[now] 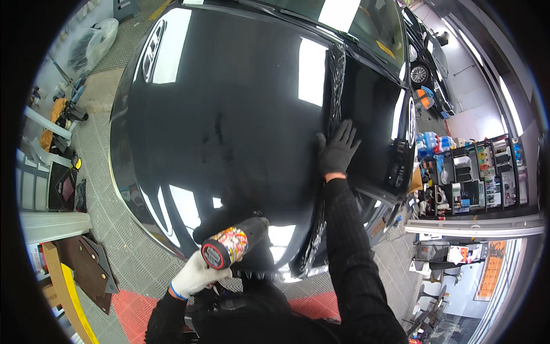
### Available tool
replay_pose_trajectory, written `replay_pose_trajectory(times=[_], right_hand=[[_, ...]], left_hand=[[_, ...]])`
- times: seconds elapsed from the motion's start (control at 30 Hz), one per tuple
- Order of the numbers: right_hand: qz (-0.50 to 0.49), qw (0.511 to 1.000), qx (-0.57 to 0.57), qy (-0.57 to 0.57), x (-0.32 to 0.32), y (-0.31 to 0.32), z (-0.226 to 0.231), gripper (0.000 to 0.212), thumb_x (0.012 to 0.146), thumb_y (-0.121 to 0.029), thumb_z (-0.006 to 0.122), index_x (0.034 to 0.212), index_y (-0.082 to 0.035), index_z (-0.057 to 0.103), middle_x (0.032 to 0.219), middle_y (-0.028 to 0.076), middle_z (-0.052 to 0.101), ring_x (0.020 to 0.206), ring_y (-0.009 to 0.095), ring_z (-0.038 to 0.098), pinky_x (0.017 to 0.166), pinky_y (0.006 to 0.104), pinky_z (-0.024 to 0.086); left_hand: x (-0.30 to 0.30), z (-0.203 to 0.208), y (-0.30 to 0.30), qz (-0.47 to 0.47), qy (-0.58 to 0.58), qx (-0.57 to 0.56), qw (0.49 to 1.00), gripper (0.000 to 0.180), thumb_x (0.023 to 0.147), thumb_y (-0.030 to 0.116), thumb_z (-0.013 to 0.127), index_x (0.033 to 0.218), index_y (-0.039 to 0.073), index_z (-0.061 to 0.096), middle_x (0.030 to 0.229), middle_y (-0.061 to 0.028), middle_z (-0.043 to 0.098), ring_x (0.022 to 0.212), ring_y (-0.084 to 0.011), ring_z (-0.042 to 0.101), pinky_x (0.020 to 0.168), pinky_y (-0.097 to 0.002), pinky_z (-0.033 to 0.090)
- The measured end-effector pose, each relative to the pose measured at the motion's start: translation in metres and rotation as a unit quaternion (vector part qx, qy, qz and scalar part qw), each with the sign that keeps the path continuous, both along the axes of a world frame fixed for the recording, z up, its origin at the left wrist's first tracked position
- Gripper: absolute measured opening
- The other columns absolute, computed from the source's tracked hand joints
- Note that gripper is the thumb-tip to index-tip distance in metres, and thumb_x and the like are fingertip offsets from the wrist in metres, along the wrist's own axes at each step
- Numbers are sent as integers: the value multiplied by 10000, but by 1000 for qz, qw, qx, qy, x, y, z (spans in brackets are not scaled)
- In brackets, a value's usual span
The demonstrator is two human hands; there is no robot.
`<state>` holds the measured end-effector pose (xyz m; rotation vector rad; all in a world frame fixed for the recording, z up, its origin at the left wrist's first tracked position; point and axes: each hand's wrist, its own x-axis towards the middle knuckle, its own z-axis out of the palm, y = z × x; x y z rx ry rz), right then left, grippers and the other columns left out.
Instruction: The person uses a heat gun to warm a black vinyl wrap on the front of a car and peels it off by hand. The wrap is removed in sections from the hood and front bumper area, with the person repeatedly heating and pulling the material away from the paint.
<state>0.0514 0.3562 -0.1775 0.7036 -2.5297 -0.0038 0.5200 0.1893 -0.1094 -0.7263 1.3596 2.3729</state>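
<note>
My left hand (196,276), in a white glove, grips a heat gun (232,243) with a colourful stickered body, a red-ringed rear end and a dark nozzle. The nozzle points up and right, over the near part of a glossy black car hood (252,86). My right hand (339,150), in a dark grey glove, lies with fingers stretched out on the hood's right part. Its thumb side is beside a crumpled, shiny strip of film (338,77), which runs from the windshield side to the hood's near edge. Some dull smudges mark the middle of the hood.
At the right stands a shelf rack (481,178) filled with bottles and boxes. Another dark car (427,63) is parked beyond. Clutter, including a dark bag (62,186) and a brown panel (86,269), lies at left. Grey and red grid tiles (137,312) cover the floor.
</note>
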Motion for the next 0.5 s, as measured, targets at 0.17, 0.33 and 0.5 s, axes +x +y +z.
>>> replay_pose_trajectory(times=[0.17,0.33,0.5], right_hand=[[-19,999,-19,-38,-98,-80,57,834,985,-485,695,1573,26,395,1595,238,510,1445,451,518,1182,585,422],[-84,975,-127,-164,-160,-102,61,507,932,-369,751,1256,2,634,1238,175,764,1084,389,749,925,478,595],[79,905,-276,-314,-183,-63,55,537,1059,-495,573,1413,-101,661,1099,212,781,1038,441,736,921,519,549]], left_hand=[[-2,-4,-5,23,-57,-12,998,481,855,84,857,1300,13,689,964,8,775,640,-12,606,513,-200,472],[4,-17,-11,56,-6,29,998,522,867,86,885,1313,-1,627,989,-42,797,724,-67,703,573,-238,539],[14,-34,-30,-121,102,-284,946,536,894,271,801,1387,105,672,1258,-75,725,1119,-234,688,972,-394,537]])
